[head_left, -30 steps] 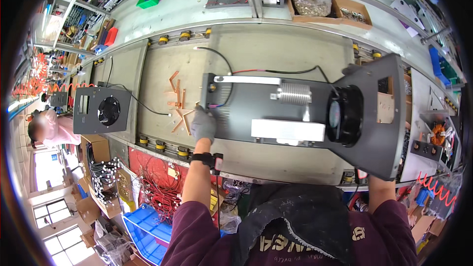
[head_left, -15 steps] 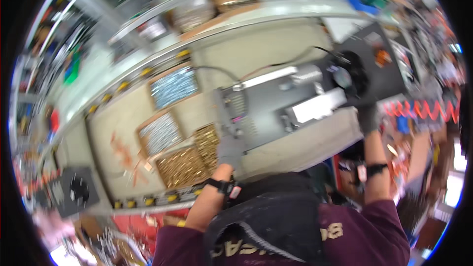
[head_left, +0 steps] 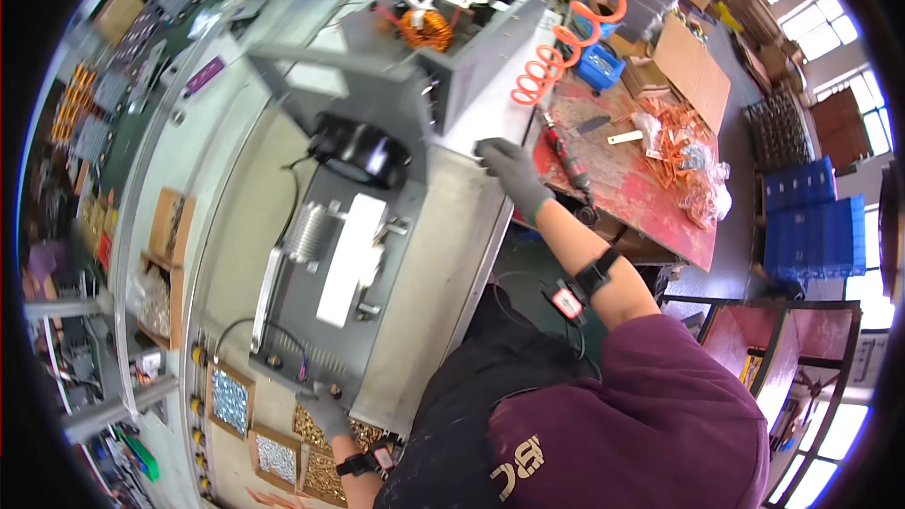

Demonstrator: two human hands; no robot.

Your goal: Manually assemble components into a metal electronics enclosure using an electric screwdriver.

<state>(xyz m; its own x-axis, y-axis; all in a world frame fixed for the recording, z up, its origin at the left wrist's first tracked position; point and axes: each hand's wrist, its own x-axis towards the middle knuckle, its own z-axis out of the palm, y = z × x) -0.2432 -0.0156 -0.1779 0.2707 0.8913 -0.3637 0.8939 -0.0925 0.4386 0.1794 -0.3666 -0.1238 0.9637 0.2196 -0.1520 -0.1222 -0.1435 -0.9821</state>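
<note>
a: both gloved hands grip the grey chassis?
b: yes, left hand (head_left: 325,412) closed on its near end, right hand (head_left: 507,167) on the fan-plate corner; grey chassis (head_left: 344,254) has swung lengthwise along the bench edge, so it's being repositioned.

we count two gloved hands on one grey chassis (head_left: 349,302): the left hand (head_left: 325,412) at its near corner, the right hand (head_left: 509,170) at its far edge. inside it we see one black round fan (head_left: 363,149), one finned heat sink (head_left: 306,231) and one white block (head_left: 351,259). beside it we count one orange coiled hose (head_left: 575,24), one red workbench (head_left: 641,179), two stacked blue crates (head_left: 811,226) and two small trays of screws (head_left: 231,401).
</note>
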